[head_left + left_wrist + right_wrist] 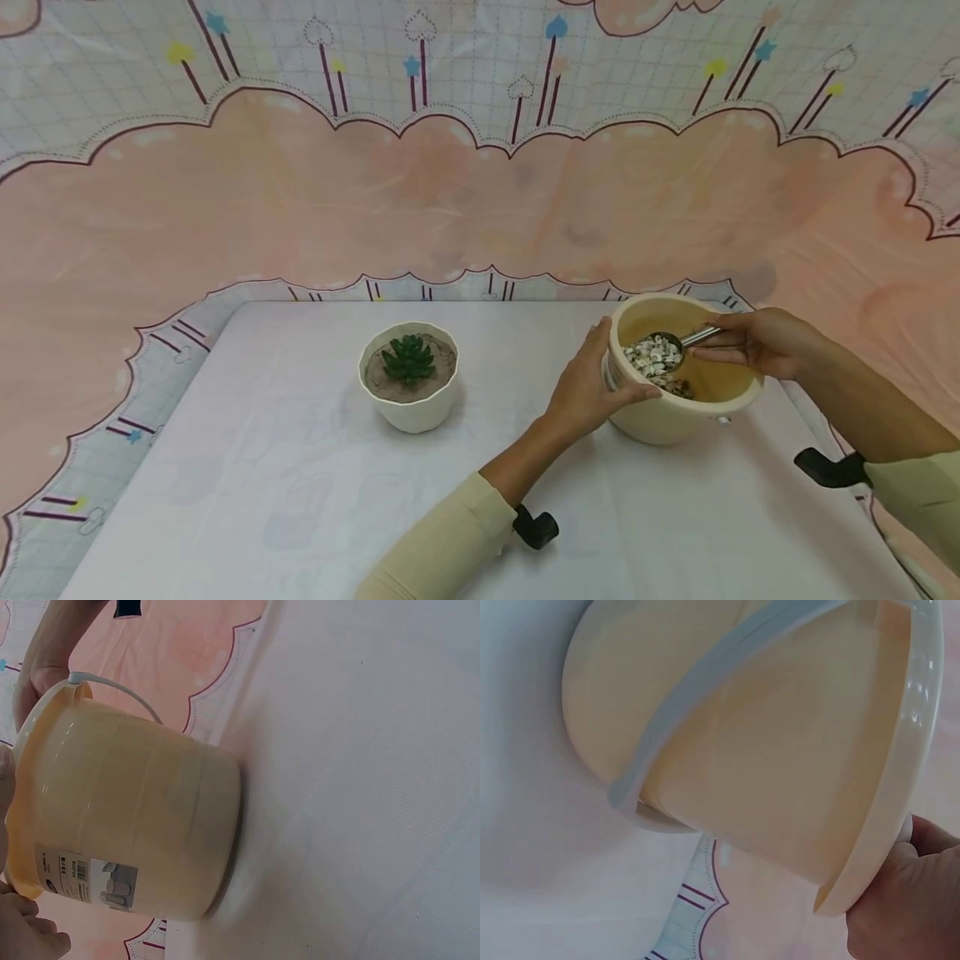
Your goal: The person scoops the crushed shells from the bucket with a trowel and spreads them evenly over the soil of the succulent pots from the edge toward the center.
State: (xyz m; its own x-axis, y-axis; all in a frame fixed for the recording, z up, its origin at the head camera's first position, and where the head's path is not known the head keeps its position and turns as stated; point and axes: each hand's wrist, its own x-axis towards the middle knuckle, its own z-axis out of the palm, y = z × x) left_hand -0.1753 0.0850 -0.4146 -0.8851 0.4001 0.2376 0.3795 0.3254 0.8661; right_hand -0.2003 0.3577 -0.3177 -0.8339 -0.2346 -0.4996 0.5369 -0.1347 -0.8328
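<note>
A cream plastic bucket (660, 421) stands at the right of the white table. My left hand (585, 387) grips its near-left rim, with the thumb along the front and the fingers on the far side. In my right hand (772, 340) is the handle of a metal spoon (701, 336). Its bowl dips inside the bucket, at a heap of white and dark gravel (651, 357). A printed label (90, 877) shows on the bucket in the left wrist view. The pale bail handle (682, 697) hangs down its side in the right wrist view.
Left of the bucket, a white faceted pot (411, 412) holds a green succulent (408, 360) in greyish-brown soil. White cloth covers the table (300, 500). Behind it hangs a pink patterned sheet (420, 200). A black wrist mount (536, 527) sticks out from the left sleeve.
</note>
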